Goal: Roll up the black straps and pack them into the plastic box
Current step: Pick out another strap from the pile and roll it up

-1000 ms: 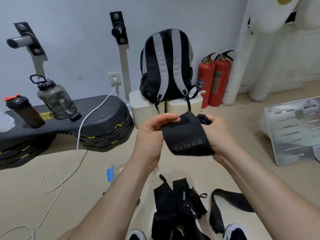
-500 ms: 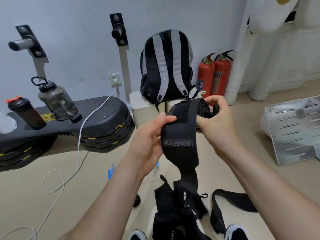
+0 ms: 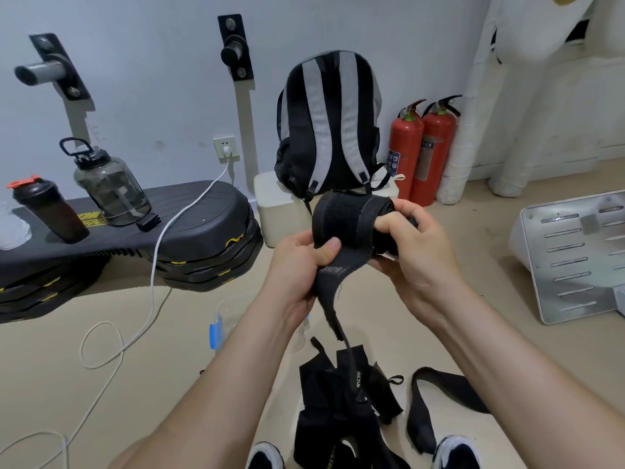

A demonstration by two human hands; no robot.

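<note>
I hold a wide black strap in front of me, partly wound into a roll. My right hand grips the rolled end, fingers curled round it. My left hand pinches the loose band just below the roll, thumb on top by the white lettering. The strap's tail hangs down toward a heap of more black straps on the floor between my shoes. Another black strap lies curved to the right of the heap. A clear plastic box with a blue clip sits on the floor, mostly hidden behind my left forearm.
A black and grey backpack stands on a white block by the wall, two red fire extinguishers beside it. Stacked black step platforms carry two bottles at left. A white cable trails over the floor. A perforated metal panel lies at right.
The strap has been wound further: the roll is thicker and the hanging tail shorter. My left hand has slid up to pinch the band under the roll, and my right hand has turned the roll.
</note>
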